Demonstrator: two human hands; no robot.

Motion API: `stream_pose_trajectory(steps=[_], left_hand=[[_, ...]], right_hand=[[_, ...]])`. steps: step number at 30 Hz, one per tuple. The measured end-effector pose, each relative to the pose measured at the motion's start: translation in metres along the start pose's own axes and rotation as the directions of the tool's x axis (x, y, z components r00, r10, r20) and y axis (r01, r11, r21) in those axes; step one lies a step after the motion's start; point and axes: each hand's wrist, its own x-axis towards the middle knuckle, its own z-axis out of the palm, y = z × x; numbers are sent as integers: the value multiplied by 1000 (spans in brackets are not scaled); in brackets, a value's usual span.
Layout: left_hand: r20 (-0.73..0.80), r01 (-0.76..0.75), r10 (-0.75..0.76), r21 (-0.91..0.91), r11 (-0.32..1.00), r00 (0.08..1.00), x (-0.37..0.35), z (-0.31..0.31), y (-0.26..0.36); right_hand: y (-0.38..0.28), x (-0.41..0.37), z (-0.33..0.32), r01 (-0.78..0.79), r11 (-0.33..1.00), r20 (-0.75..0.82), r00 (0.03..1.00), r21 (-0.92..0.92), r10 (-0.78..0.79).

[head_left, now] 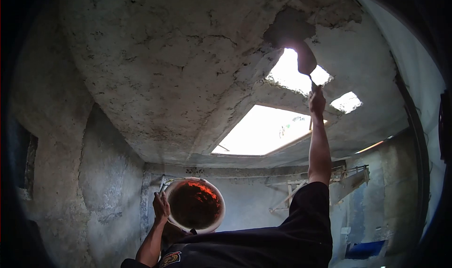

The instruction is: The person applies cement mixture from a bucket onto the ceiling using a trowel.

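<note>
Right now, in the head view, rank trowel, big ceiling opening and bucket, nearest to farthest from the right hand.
1. trowel, gripped in the right hand, raised overhead.
2. big ceiling opening, left of that arm.
3. bucket, low left, held by the left hand.

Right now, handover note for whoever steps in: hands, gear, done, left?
Left hand: grips the rim of the bucket, held low; contents can't be made out.
Right hand: raised overhead, grips the trowel, blade at the ceiling beside a bright opening.
Done: a darker, wet-looking patch above the blade.
Left: probably the surrounding ceiling, rough and cracked.
</note>
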Motion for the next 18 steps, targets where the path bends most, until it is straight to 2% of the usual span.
stream_pose_trajectory(steps=[2,5,7,8,11,12,14,15,17,18], left_hand=[[3,-4,3,50,999,1000,1,-3,4],[0,-7,7,55,998,1000,0,-5,7],[0,21,-21,24,999,1000,0,-3,5],[-8,23,-23,17,1000,1000,2,-2,8],[24,36,-38,53,998,999,1,-6,9],[18,40,-41,47,998,999,1,-3,5],[14,41,-41,39,998,999,1,-3,6],[34,49,-51,40,998,998,1,-6,9],[51,52,-54,40,998,997,3,-7,9],[31,49,-51,45,998,998,1,-3,4]], right_hand=[[-28,30,-13,27,987,48,998,159,-35],[-47,67,-11,59,988,2,998,142,-60],[-51,85,-13,89,996,23,996,9,-89],[-37,98,-7,136,985,-66,987,-107,-143],[-20,95,-27,64,994,-28,997,-87,-67],[-14,92,-37,103,989,-19,994,-109,-105],[5,74,-24,-223,975,27,975,18,222],[13,63,-20,-226,974,27,974,18,226],[18,50,-26,-383,923,158,911,-24,382],[17,45,-27,-386,922,157,910,-27,385]])
